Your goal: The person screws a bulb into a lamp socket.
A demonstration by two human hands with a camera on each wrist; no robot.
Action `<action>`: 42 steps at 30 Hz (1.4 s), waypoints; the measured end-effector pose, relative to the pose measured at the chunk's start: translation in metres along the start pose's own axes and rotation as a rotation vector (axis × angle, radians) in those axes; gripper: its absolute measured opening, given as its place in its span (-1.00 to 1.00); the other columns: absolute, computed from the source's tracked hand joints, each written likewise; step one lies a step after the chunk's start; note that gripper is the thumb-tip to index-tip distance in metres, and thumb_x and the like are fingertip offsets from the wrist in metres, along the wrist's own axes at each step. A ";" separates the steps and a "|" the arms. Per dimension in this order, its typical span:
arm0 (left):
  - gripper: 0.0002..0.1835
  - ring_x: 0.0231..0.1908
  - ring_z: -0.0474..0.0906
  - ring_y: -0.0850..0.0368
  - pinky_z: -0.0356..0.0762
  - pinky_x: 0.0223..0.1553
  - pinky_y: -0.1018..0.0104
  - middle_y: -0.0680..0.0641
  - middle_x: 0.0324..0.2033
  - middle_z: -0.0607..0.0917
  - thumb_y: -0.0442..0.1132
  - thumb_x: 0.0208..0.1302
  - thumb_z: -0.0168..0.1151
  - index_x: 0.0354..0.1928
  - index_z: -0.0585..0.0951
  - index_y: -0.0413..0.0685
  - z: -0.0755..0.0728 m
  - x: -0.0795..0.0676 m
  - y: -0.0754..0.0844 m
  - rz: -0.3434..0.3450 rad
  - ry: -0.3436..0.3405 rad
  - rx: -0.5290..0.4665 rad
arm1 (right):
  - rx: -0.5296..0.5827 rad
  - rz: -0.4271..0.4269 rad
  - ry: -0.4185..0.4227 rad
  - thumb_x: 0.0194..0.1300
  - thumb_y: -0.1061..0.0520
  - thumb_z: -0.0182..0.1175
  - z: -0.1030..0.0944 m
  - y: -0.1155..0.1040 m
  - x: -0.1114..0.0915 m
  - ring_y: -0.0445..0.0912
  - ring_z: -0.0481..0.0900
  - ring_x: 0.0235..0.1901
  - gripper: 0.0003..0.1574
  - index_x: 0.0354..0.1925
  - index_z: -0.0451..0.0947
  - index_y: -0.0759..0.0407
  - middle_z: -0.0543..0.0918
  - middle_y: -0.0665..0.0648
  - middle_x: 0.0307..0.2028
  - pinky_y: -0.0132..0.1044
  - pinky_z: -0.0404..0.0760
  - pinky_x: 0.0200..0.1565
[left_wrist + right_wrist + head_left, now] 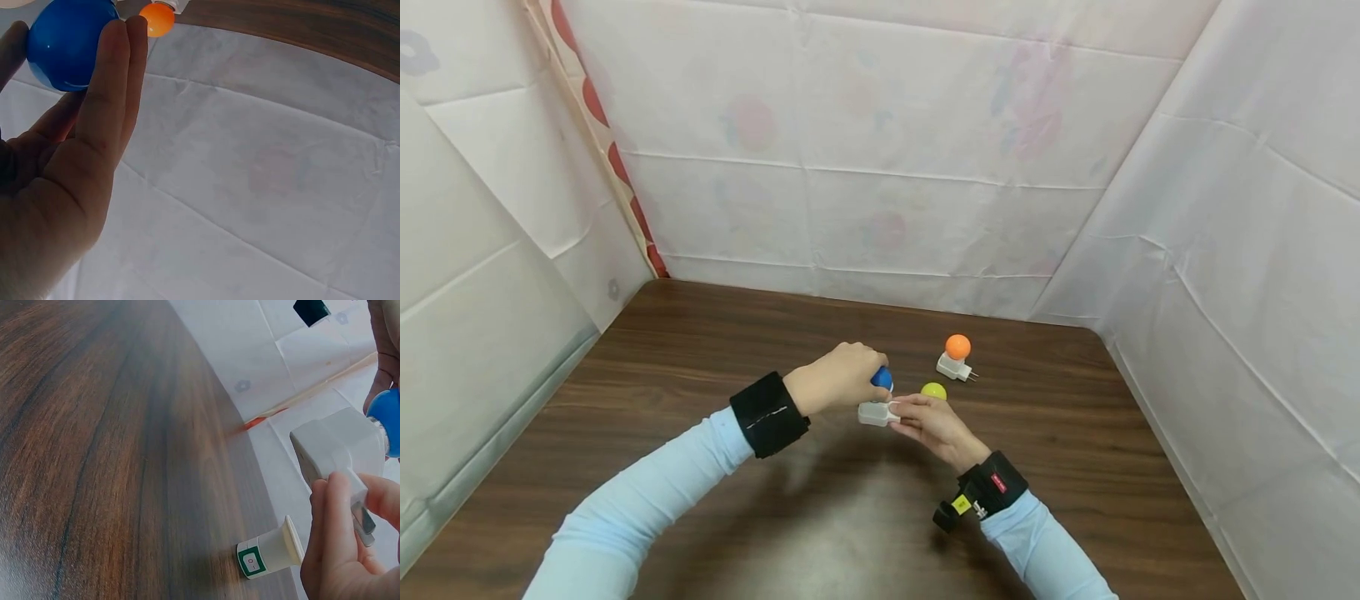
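Observation:
My left hand [842, 379] holds a blue light bulb [69, 44] by its globe, fingers and thumb around it. In my right hand [936, 425] is a white plug-in bulb socket [344, 440], pinched between thumb and fingers near its metal prongs [364, 525]. The bulb's metal thread shows at the socket's mouth in the right wrist view; how deep it sits cannot be told. Just behind the right hand is a yellow bulb [934, 391], its lower part hidden.
An orange bulb [958, 347] in a white plug-in socket [953, 367] lies farther back on the dark wooden table [700, 350]. A white cylinder with a flared rim and green label [265, 550] shows in the right wrist view. White sheets [880, 208] enclose the back and sides.

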State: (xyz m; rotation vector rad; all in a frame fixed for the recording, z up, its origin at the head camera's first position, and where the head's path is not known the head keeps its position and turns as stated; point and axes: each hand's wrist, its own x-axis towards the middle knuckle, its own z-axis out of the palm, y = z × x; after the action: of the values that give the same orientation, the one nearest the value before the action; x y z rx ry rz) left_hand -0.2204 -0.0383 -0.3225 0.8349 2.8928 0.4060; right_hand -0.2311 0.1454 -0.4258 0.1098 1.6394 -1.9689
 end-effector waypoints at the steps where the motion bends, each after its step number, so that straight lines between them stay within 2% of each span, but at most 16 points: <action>1: -0.54 -0.43 0.52 0.20 0.62 -0.26 0.29 -0.05 -0.30 0.66 -0.01 0.13 0.27 -0.05 0.57 -0.21 0.001 0.000 0.000 0.000 0.003 0.001 | -0.001 0.001 -0.001 0.19 0.21 0.21 0.000 0.000 0.000 -0.17 0.58 -0.33 -0.58 -0.01 0.43 0.39 0.60 0.07 -0.30 -0.36 0.62 -0.17; 7: -0.56 -0.42 0.52 0.21 0.61 -0.28 0.32 -0.03 -0.31 0.65 -0.04 0.11 0.29 -0.07 0.58 -0.20 0.000 0.000 -0.003 0.003 -0.012 -0.037 | 0.004 0.001 -0.012 0.21 0.26 0.18 0.000 0.001 0.000 -0.17 0.61 -0.31 -0.57 0.02 0.39 0.43 0.61 0.08 -0.28 -0.36 0.62 -0.16; 15: -0.52 -0.13 0.55 0.09 0.56 -0.07 0.20 -0.07 -0.07 0.62 -0.17 0.08 0.34 0.07 0.52 -0.12 0.000 0.001 -0.009 0.023 -0.119 -0.095 | -0.013 0.000 -0.037 0.21 0.26 0.18 0.000 0.003 -0.001 -0.16 0.62 -0.28 -0.59 0.00 0.40 0.43 0.61 0.09 -0.26 -0.35 0.62 -0.15; 20: -0.55 -0.11 0.47 0.09 0.52 -0.01 0.19 -0.02 -0.04 0.58 -0.33 0.06 0.32 0.06 0.53 -0.03 -0.002 -0.001 -0.013 0.098 -0.184 -0.123 | -0.031 0.010 -0.062 0.22 0.26 0.16 0.001 0.005 -0.003 -0.15 0.62 -0.28 -0.62 -0.01 0.43 0.42 0.60 0.11 -0.24 -0.37 0.62 -0.17; 26: -0.55 -0.12 0.40 0.09 0.48 -0.03 0.18 0.01 -0.06 0.56 -0.46 0.04 0.25 0.02 0.54 0.00 -0.004 -0.005 -0.016 0.177 -0.228 -0.125 | -0.027 0.018 -0.080 0.21 0.25 0.18 0.001 0.007 -0.005 -0.14 0.64 -0.31 -0.70 -0.08 0.51 0.36 0.62 0.14 -0.25 -0.37 0.63 -0.21; 30: -0.49 -0.07 0.40 0.07 0.47 0.02 0.15 -0.01 0.01 0.53 -0.46 0.03 0.27 0.08 0.50 0.00 -0.004 -0.004 -0.017 0.175 -0.246 -0.139 | -0.040 0.011 -0.095 0.22 0.25 0.17 0.001 0.007 -0.005 -0.15 0.64 -0.31 -0.63 -0.02 0.47 0.41 0.62 0.13 -0.26 -0.38 0.62 -0.20; 32: -0.41 -0.02 0.40 0.06 0.46 0.05 0.13 -0.03 0.06 0.50 -0.43 0.00 0.32 0.14 0.46 0.01 -0.003 -0.004 -0.017 0.152 -0.241 -0.163 | -0.033 0.007 -0.097 0.22 0.25 0.16 0.001 0.007 -0.005 -0.15 0.64 -0.31 -0.61 0.00 0.44 0.43 0.61 0.12 -0.25 -0.38 0.62 -0.19; 34: -0.33 0.01 0.41 0.05 0.46 0.07 0.11 -0.04 0.10 0.48 -0.37 -0.05 0.39 0.19 0.41 0.00 -0.002 -0.005 -0.017 0.119 -0.204 -0.206 | -0.024 -0.004 -0.095 0.23 0.26 0.15 0.001 0.007 -0.004 -0.15 0.63 -0.31 -0.60 0.01 0.41 0.44 0.61 0.12 -0.25 -0.37 0.62 -0.18; 36: -0.28 0.02 0.42 0.04 0.48 0.05 0.11 -0.06 0.10 0.48 -0.29 -0.08 0.44 0.21 0.39 -0.04 0.002 -0.006 -0.017 0.084 -0.126 -0.265 | -0.012 -0.015 -0.078 0.24 0.26 0.14 0.001 0.006 -0.004 -0.16 0.63 -0.30 -0.61 0.01 0.41 0.44 0.60 0.11 -0.25 -0.36 0.62 -0.18; 42: -0.35 -0.06 0.54 0.03 0.57 -0.07 0.16 -0.10 -0.01 0.56 -0.11 -0.08 0.45 0.11 0.48 -0.14 0.024 -0.013 -0.011 -0.030 0.238 -0.435 | 0.028 -0.032 -0.007 0.22 0.28 0.16 0.001 0.004 -0.005 -0.16 0.60 -0.32 -0.63 -0.01 0.42 0.42 0.60 0.08 -0.30 -0.35 0.62 -0.16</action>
State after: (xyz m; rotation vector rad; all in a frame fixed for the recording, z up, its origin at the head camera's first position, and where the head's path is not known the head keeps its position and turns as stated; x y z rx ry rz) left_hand -0.2109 -0.0492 -0.3483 0.7080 2.8381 1.1495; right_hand -0.2247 0.1461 -0.4271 0.0871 1.6190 -2.0141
